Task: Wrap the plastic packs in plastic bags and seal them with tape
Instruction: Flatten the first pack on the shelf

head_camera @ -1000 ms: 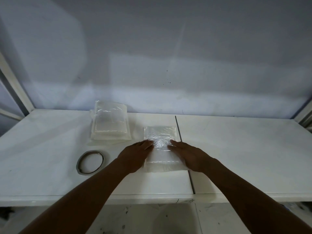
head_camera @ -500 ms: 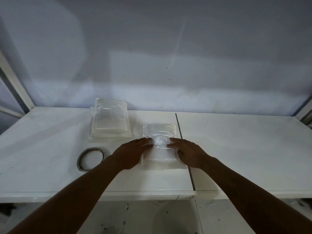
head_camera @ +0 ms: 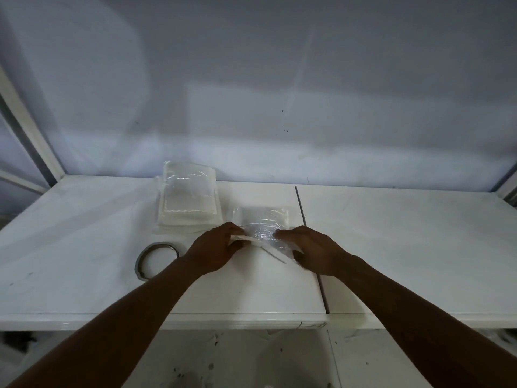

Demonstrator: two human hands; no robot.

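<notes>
One clear bag (head_camera: pixel 261 219) w/ plastic pack (head_camera: pixel 265 233) inside, pinched by left hand (head_camera: pixel 212 247) & right hand (head_camera: pixel 313 250) on table (head_camera: pixel 391 247).

hands (head_camera: pixel 212 250) (head_camera: pixel 316 252) pinching bagged pack (head_camera: pixel 263 221), tape roll (head_camera: pixel 159 245) nearby

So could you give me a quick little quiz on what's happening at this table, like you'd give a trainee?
1. True or false: the tape roll lies untouched on the table, left of the left hand.
2. What does the right hand grip? A) the bagged pack B) the tape roll C) nothing
3. Fill in: ___ hands hold the bagged pack.

Key: 1 true; 2 A; 3 two.
</notes>
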